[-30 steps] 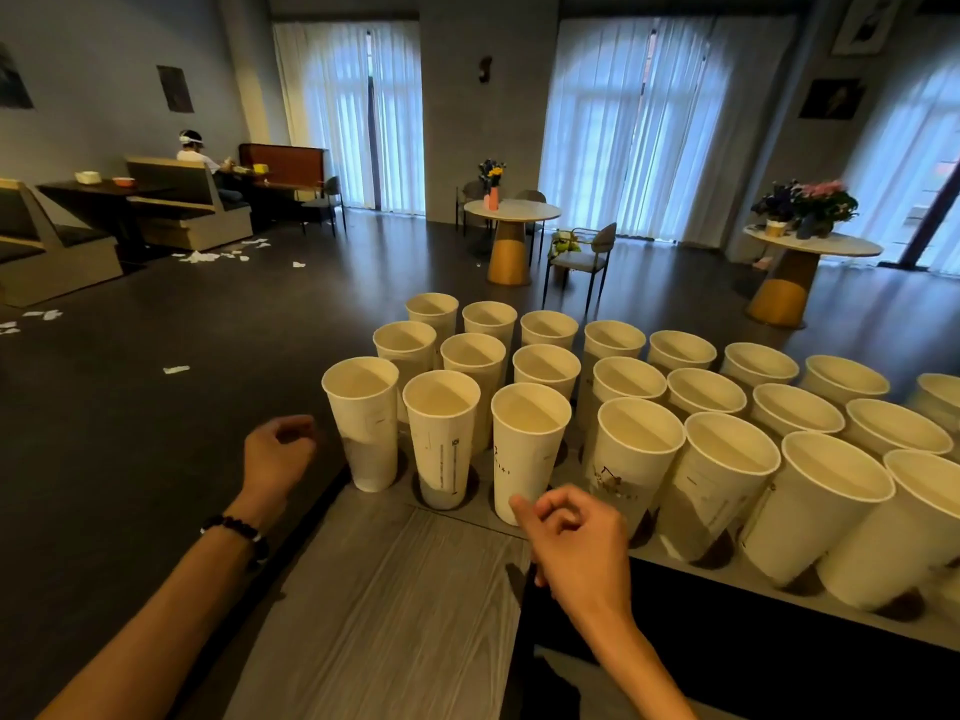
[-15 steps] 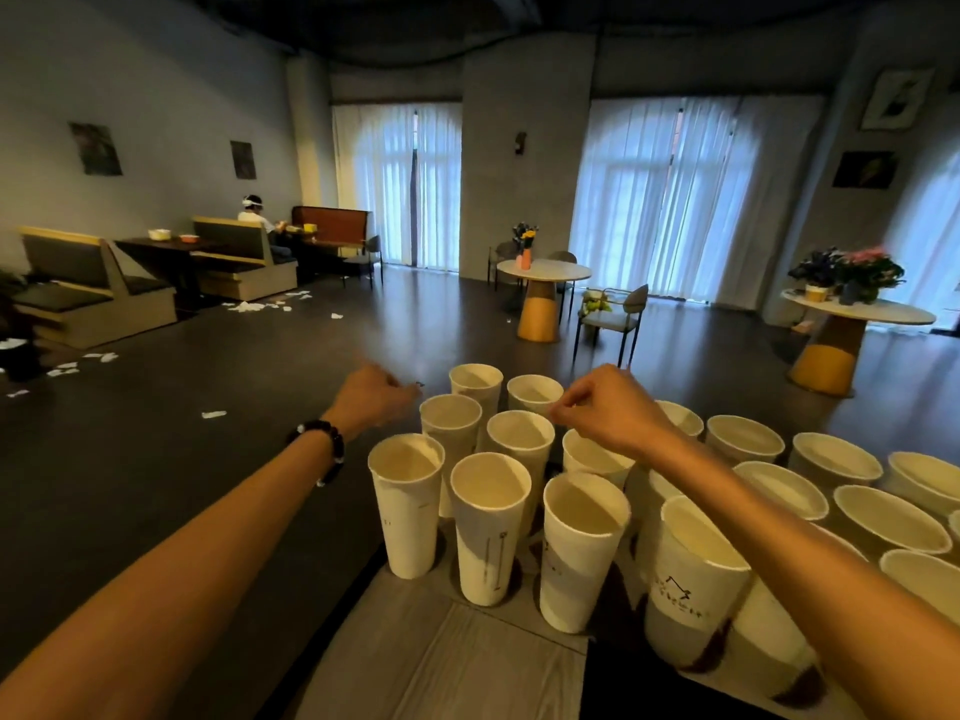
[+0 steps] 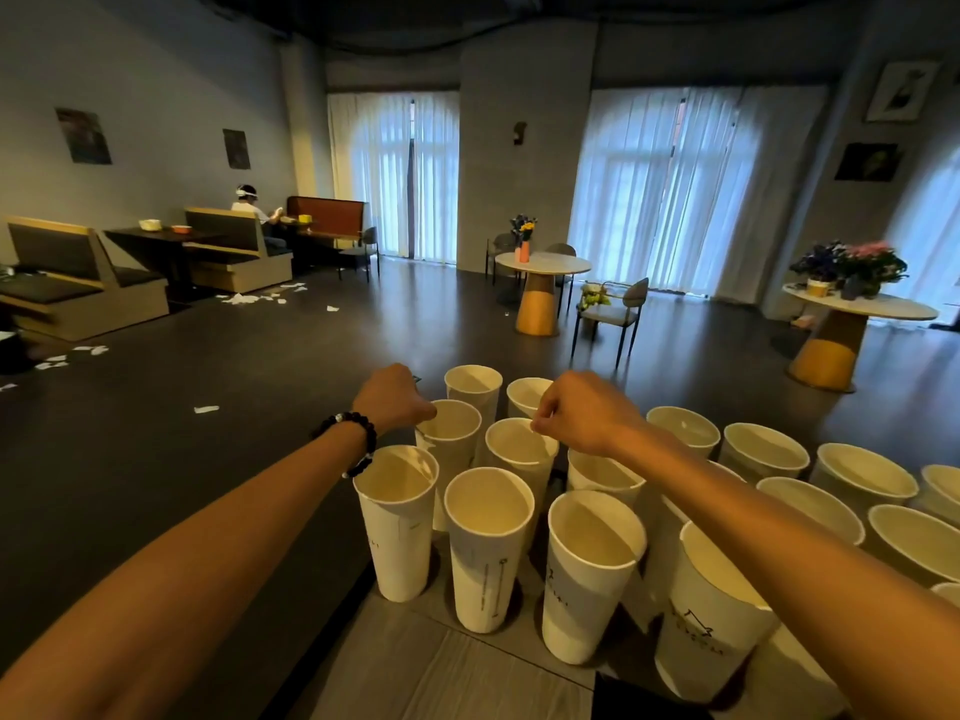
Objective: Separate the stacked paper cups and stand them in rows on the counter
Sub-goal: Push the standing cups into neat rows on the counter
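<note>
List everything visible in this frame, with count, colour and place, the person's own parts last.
paper cups: about twenty in view, some cut off at the right edge, white, upright in rows on the counter
counter: one, grey wood grain, bottom centre
round tables: two, white tops on yellow bases, mid-room and right
chair: one, grey, beside the nearer round table
flowers: several pots, pink and purple, on the right table
booth seats: tan and dark, left wall
paper scraps: many, white, on the dark floor
seated person: one, far left booth
bracelet: one, black beads, left wrist
left hand: fingers curled, at a back-row cup rim
right hand: fingers curled, at a cup rim
</note>
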Motion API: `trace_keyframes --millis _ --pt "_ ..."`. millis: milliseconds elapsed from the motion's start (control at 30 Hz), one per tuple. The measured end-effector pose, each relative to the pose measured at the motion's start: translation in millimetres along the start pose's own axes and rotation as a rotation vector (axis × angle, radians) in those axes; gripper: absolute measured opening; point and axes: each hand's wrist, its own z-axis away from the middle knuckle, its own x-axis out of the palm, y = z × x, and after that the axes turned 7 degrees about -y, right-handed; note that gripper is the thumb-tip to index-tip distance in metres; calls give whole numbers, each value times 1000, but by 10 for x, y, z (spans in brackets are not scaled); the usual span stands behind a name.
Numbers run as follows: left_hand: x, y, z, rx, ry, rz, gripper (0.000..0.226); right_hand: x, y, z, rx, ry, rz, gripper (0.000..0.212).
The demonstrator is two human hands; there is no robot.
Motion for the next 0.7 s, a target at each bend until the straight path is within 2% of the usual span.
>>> trace_keyframes --millis 167,700 --pt "21 24 -22 -9 37 -10 16 -31 96 -29 31 -25 3 19" --pt "-69 -28 29 43 20 -22 13 -287 345 182 94 75 -62 19"
